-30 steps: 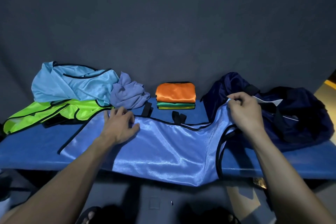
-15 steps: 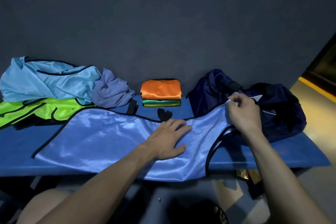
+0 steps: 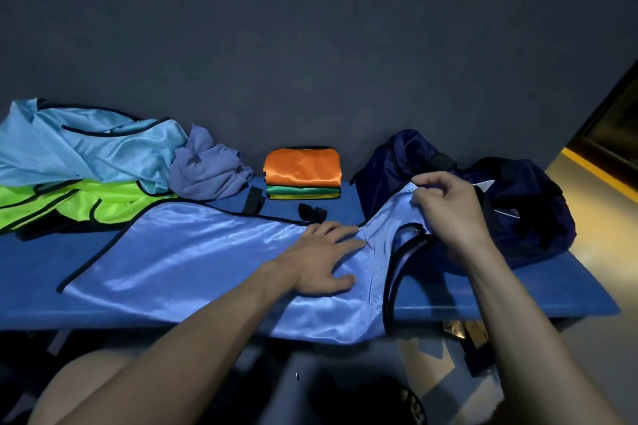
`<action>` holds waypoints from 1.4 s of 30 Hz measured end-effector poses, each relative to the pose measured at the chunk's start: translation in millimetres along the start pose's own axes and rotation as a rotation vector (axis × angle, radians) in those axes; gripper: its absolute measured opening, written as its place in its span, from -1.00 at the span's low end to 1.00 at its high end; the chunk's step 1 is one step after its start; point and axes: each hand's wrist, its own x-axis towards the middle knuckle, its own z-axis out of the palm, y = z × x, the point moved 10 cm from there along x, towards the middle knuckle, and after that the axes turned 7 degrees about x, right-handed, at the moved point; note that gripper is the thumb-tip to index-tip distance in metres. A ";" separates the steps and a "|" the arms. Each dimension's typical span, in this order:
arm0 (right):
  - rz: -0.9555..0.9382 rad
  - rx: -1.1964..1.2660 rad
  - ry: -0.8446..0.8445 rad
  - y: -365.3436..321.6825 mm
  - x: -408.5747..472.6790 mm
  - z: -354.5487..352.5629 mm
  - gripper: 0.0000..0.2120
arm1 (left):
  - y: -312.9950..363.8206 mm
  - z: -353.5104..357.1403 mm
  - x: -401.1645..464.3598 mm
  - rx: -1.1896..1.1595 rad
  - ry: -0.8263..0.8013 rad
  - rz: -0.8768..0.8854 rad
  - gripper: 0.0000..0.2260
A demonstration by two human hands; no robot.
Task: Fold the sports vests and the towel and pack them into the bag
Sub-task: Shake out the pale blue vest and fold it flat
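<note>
A shiny blue vest (image 3: 193, 262) with black trim lies spread along the blue bench (image 3: 500, 293). My left hand (image 3: 321, 260) rests flat on it near the armhole, fingers spread. My right hand (image 3: 448, 210) pinches the vest's shoulder strap, lifted just in front of the dark navy bag (image 3: 524, 203). A folded stack of orange, green and yellow vests (image 3: 303, 173) sits at the back. A light blue vest (image 3: 89, 148), a neon green vest (image 3: 86, 203) and a crumpled purple-grey towel (image 3: 207, 172) are heaped at the left.
A dark wall rises right behind the bench. Two black straps (image 3: 252, 201) lie on the bench by the folded stack. The vest's lower edge hangs over the bench's front edge. A yellow-lit floor (image 3: 600, 228) lies beyond the bag at right.
My left hand slid right across the blue vest, from its left part to near the armhole. My right hand kept its hold on the shoulder strap. The view shifted right.
</note>
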 end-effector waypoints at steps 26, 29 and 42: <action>-0.419 -0.352 -0.742 -28.9 -65.0 307.4 -0.66 | -249.5 -49.3 -209.8 -0.877 0.336 -1.063 -0.70; -0.593 -0.581 -0.707 -9.7 -61.7 288.2 -0.68 | -248.6 -57.2 -208.5 -0.706 0.400 -1.080 -0.71; -0.563 -0.632 -0.613 15.4 -32.8 278.6 -0.84 | -268.7 -91.1 -223.9 -0.290 0.332 -1.108 -0.57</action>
